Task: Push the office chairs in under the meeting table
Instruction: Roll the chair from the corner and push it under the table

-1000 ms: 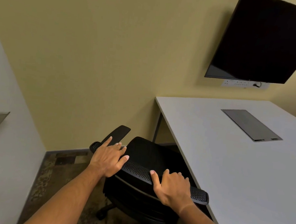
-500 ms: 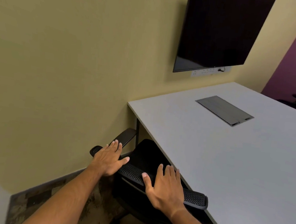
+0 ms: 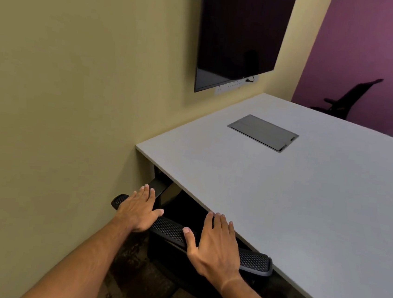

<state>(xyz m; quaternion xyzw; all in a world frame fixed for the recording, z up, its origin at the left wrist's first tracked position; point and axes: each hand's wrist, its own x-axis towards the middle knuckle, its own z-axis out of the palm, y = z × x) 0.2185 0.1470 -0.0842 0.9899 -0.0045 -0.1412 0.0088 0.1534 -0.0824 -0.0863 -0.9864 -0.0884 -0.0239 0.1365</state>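
A black mesh office chair [image 3: 170, 228] stands at the near left corner of the grey meeting table [image 3: 307, 197], its seat under the tabletop and the top of its backrest close to the table's edge. My left hand [image 3: 139, 209] lies flat on the left end of the backrest top. My right hand [image 3: 214, 245] lies palm down on the right part, fingers straight and reaching toward the table's edge. The chair's left armrest [image 3: 158, 186] pokes under the table next to the wall. The base of the chair is hidden.
The yellow wall [image 3: 61, 110] runs close along the chair's left side. A dark screen [image 3: 239, 32] hangs on it above the table's far end. A grey cable hatch [image 3: 262, 132] is set in the tabletop. Another black chair [image 3: 348, 99] stands by the purple wall. Patterned carpet [image 3: 133, 275] covers the floor.
The chair has rolled forward under the table with both hands on its backrest. My fingers have straightened from a curled hold to lying flat. The view has swung right.
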